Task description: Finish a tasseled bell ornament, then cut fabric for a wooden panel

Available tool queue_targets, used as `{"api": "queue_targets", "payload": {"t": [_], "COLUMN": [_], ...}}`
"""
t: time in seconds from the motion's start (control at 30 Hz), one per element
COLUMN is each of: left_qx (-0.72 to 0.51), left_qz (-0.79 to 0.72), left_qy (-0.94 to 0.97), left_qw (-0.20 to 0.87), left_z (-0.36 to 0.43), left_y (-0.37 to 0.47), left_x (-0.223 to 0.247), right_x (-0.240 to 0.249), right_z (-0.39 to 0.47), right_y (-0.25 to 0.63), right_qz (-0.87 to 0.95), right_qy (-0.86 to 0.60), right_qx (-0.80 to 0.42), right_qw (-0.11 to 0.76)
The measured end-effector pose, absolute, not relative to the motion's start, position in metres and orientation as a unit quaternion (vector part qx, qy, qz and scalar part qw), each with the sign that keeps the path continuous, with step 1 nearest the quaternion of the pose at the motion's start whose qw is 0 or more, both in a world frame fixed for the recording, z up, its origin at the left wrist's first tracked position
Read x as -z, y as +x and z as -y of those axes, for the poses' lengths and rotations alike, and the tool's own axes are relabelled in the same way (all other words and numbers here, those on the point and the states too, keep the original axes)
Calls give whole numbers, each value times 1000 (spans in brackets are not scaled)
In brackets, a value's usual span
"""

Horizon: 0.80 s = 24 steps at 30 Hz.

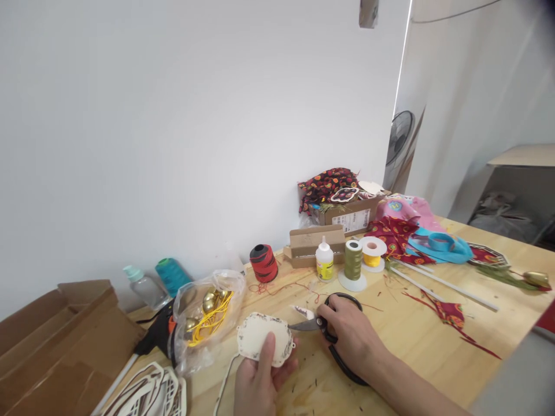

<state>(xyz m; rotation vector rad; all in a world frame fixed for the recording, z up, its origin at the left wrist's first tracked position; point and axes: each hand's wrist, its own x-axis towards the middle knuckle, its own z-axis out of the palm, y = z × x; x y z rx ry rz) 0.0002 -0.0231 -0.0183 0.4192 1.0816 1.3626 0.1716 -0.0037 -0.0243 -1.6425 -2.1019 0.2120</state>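
A flat cream-white plaque (255, 336) with a scalloped edge and brownish marks along its rim is pinched in my left hand (256, 386), thumb on top and fingers beneath. My right hand (353, 335) grips a pair of scissors (306, 326) by its large black handles. The blades point left and are parted, one tip at the plaque's right edge; whether it touches is unclear. A whitish scrap shows by the upper blade. Left of my left hand, a thin pale strip (226, 381) runs down from the plaque's side.
Left: a cardboard box (56, 346), a glue gun (158, 332), cut-out frames (150, 393) and a plastic bag (210, 315) with golden bells. Behind my hands: red thread (263, 264), a glue bottle (324, 263) and green thread (352, 261). Right: fabric pieces (394, 234) and white sticks (451, 286).
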Motion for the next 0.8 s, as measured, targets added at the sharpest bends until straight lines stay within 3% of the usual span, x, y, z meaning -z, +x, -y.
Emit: {"api": "queue_targets", "payload": {"t": [0.8], "left_qx": [-574], "left_qz": [-501], "left_qy": [253], "left_qw": [596], "left_z": [23], "left_y": [-4], "left_x": [20], "right_x": [20], "right_z": [6], "right_y": [173], "right_qz": [768], "right_qy": [-565], "right_qx": [-126], "right_qw": [276]}}
